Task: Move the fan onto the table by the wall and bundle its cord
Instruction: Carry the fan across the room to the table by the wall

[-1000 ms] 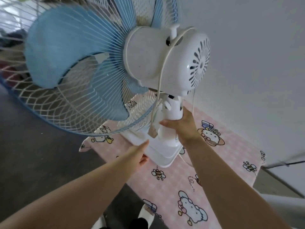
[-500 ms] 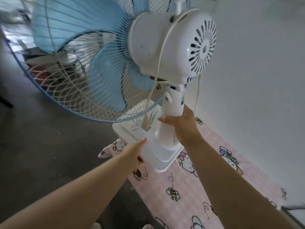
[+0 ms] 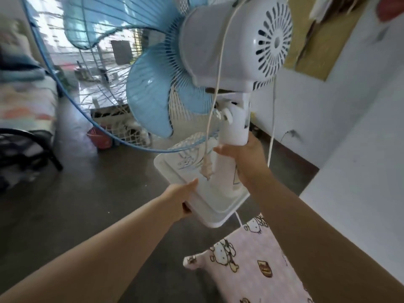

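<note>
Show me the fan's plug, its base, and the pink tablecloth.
plug (image 3: 207,169), head view, on the plug body.
base (image 3: 215,204), head view, on its bare top.
pink tablecloth (image 3: 251,270), head view, on printed cloth.

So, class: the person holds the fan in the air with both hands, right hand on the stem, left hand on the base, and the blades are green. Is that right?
One detail is wrong: the blades are blue, not green, as the head view shows. The rest holds: the fan is in the air, right hand on the stem, left hand on the base.

White fan (image 3: 220,47) with blue blades (image 3: 150,101); pink tablecloth (image 3: 258,270) (cartoon-animal print); grey floor (image 3: 76,204).
</note>
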`<state>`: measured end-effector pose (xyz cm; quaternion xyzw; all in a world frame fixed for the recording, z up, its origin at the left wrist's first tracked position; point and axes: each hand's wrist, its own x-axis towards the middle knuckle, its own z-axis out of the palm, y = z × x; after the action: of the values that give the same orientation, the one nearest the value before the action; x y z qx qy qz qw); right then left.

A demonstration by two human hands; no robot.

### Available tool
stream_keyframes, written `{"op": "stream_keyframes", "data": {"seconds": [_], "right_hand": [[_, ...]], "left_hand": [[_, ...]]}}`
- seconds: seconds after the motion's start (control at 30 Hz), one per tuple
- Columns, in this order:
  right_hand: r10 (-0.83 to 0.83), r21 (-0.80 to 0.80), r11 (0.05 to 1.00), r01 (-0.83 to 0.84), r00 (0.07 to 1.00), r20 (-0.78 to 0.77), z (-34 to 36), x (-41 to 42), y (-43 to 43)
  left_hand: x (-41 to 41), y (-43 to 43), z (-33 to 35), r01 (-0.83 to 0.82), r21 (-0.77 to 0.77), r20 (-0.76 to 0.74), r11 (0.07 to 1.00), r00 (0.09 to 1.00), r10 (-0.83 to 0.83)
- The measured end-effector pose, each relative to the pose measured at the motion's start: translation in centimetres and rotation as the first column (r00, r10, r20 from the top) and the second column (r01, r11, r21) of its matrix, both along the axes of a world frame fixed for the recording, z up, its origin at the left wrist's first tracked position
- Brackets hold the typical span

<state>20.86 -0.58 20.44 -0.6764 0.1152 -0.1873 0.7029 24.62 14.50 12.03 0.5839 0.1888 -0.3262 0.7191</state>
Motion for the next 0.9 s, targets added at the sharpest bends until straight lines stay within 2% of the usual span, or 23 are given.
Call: {"op": "stream_keyframes", "data": {"seconds": [0.27, 0.43, 0.7, 0.9], "right_hand": [[-0.007, 0.039, 0.999, 0.003, 0.995, 0.097, 3.5, 14.1, 12.2], [-0.009, 0.052, 0.999, 0.004, 0.995, 0.102, 5.3, 21.6, 16.5], [-0.003, -0.04, 0.999, 0.005, 0.998, 0.056, 4.8, 34.5, 17.0], [0.075, -0.052, 0.996, -0.073, 0.996, 0.05, 4.4, 47.5, 13.5]], "left_hand": [[13.9, 12.3, 4.9, 0.019, 0.066, 0.077, 0.998, 0.997, -0.024], [21.3, 16.5, 6.8, 0.007, 0.06, 0.071, 0.998, 0.997, -0.012], [33.1, 16.3, 6.1, -0.013, 0.022, 0.034, 1.0, 0.999, 0.012], [45.4, 12.5, 5.2, -0.057, -0.006, 0.024, 0.998, 0.998, 0.057]]}}
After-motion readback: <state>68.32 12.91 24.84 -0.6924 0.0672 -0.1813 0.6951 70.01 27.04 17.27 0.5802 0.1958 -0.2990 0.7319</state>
